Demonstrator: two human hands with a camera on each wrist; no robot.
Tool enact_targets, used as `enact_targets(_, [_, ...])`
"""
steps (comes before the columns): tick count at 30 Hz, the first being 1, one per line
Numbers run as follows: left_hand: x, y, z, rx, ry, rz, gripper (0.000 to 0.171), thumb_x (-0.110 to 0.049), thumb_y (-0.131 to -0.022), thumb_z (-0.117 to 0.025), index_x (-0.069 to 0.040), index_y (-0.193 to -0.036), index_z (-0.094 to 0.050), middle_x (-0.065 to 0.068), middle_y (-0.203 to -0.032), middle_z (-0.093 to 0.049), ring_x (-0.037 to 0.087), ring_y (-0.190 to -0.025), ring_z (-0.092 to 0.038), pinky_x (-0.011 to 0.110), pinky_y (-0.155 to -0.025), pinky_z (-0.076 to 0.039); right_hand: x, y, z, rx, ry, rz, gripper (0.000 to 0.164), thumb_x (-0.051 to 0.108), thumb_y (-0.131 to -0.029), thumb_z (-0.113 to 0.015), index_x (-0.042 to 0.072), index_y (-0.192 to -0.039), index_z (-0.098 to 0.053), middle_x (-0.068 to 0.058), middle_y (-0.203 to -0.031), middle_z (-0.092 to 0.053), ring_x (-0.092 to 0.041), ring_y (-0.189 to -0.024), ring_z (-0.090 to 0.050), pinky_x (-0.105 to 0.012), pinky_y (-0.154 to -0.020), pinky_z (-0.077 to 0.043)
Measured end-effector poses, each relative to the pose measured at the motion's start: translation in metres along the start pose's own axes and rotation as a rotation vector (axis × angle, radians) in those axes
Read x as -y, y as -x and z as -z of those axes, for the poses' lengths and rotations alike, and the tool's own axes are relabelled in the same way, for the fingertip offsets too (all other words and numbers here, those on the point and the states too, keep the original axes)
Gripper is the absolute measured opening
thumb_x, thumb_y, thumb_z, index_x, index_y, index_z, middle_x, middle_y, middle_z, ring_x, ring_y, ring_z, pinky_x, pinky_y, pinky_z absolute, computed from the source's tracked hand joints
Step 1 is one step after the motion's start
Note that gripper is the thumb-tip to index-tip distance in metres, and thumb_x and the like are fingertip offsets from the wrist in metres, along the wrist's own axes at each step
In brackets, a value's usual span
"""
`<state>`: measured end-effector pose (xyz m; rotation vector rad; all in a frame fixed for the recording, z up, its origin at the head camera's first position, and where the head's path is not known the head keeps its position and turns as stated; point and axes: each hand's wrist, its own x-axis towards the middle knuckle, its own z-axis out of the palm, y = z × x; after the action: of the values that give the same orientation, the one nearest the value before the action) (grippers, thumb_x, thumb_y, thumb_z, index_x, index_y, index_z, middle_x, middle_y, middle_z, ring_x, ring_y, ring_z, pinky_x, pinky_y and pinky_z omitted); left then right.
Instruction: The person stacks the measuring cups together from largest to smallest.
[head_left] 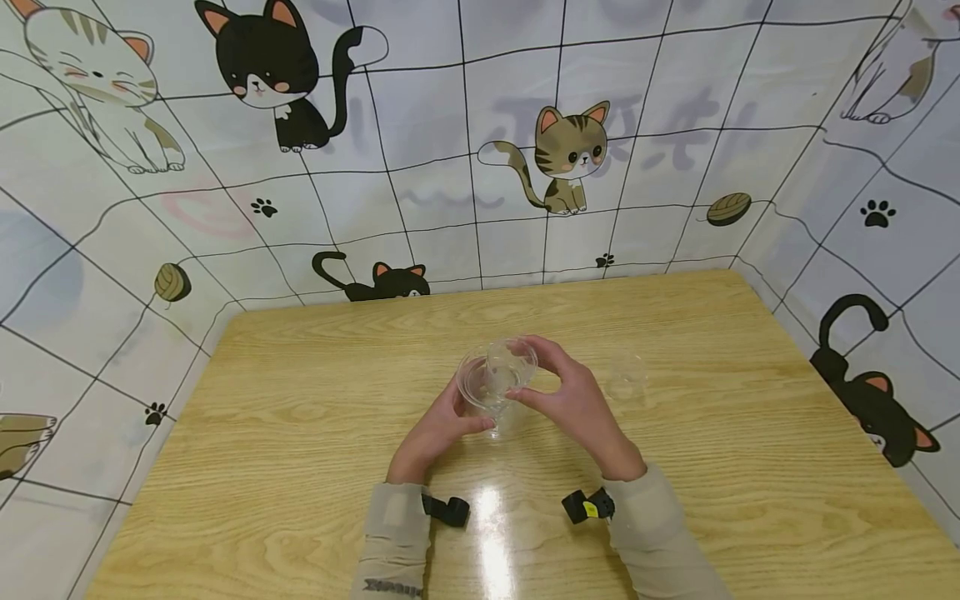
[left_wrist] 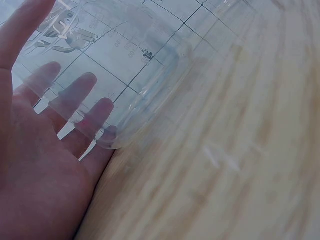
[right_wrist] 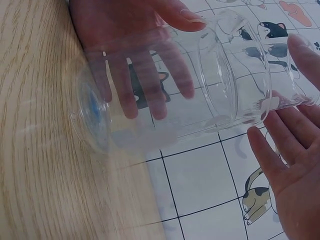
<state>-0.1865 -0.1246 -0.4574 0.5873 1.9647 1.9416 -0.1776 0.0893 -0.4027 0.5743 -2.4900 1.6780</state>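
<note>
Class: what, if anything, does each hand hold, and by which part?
Left hand: the cup, by its side. Right hand: the clear piece above, by its sides.

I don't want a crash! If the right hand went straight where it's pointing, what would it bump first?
The right hand would probably first push the clear container between its thumb and fingers; depth is unclear.

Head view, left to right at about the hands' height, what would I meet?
Cut-off tan cat, paw print, left hand, clear container, right hand, faint clear round piece, printed black cat.
</note>
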Motion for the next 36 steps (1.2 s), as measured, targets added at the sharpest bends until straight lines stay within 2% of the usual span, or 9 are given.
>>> enact_targets(11, [0.001, 0.000, 0.000, 0.018, 0.026, -0.011, 0.079, -0.007, -0.076, -0.070, -0.024, -0.139, -0.024, 0.005, -0.142, -0.026, 0.013, -0.130, -0.023, 0.036, -0.106, -0.016, -0.003, -0.001, -0.002, 0.026, 0.073, 0.013, 0.069, 0.046, -0.070, -0.070, 0.036, -0.131, -0.039, 0.018, -0.120, -0.052, -0.014, -0.116, -0.045, -0.045, -0.094, -0.036])
enact_targets(15, [0.001, 0.000, 0.000, 0.010, 0.025, -0.002, 0.080, -0.006, -0.076, -0.069, -0.024, -0.139, -0.024, 0.002, -0.142, -0.026, 0.012, -0.130, -0.022, 0.036, -0.106, -0.016, -0.006, -0.002, -0.002, 0.048, 0.108, 0.049, 0.070, 0.044, -0.072, -0.069, 0.030, -0.133, -0.039, 0.016, -0.121, -0.052, -0.011, -0.117, -0.043, -0.040, -0.094, -0.036])
enact_targets(22, [0.028, -0.007, 0.005, -0.018, 0.005, -0.040, 0.082, -0.013, -0.074, -0.073, -0.031, -0.137, -0.025, -0.005, -0.141, -0.028, 0.009, -0.130, -0.023, 0.036, -0.106, -0.016, -0.009, -0.002, -0.001, 0.080, 0.165, 0.136, 0.072, 0.038, -0.073, -0.069, 0.026, -0.136, -0.036, 0.011, -0.122, -0.051, -0.012, -0.116, -0.043, -0.042, -0.094, -0.035])
enact_targets(25, [0.025, -0.007, 0.005, -0.013, 0.010, -0.032, 0.081, -0.010, -0.074, -0.072, -0.030, -0.137, -0.026, -0.005, -0.140, -0.029, 0.010, -0.129, -0.024, 0.035, -0.105, -0.017, -0.009, -0.002, 0.000, 0.097, 0.178, 0.140, 0.072, 0.038, -0.073, -0.069, 0.025, -0.136, -0.035, 0.010, -0.122, -0.050, -0.014, -0.115, -0.043, -0.043, -0.094, -0.035])
enact_targets(30, [0.012, -0.003, 0.002, 0.004, 0.036, -0.017, 0.081, -0.005, -0.075, -0.070, -0.025, -0.139, -0.024, 0.000, -0.141, -0.028, 0.015, -0.130, -0.022, 0.038, -0.106, -0.015, -0.010, -0.002, 0.001, 0.112, 0.183, 0.116, 0.069, 0.043, -0.072, -0.068, 0.027, -0.133, -0.040, 0.008, -0.125, -0.048, -0.016, -0.113, -0.045, -0.043, -0.092, -0.038])
enact_targets(36, [0.001, -0.001, 0.000, 0.022, 0.028, -0.020, 0.081, -0.005, -0.076, -0.069, -0.018, -0.140, -0.021, 0.010, -0.142, -0.026, 0.021, -0.132, -0.020, 0.039, -0.106, -0.014, -0.011, -0.003, 0.001, 0.100, 0.229, 0.164, 0.066, 0.045, -0.070, -0.069, 0.026, -0.128, -0.046, 0.007, -0.125, -0.048, -0.014, -0.115, -0.044, -0.042, -0.092, -0.038])
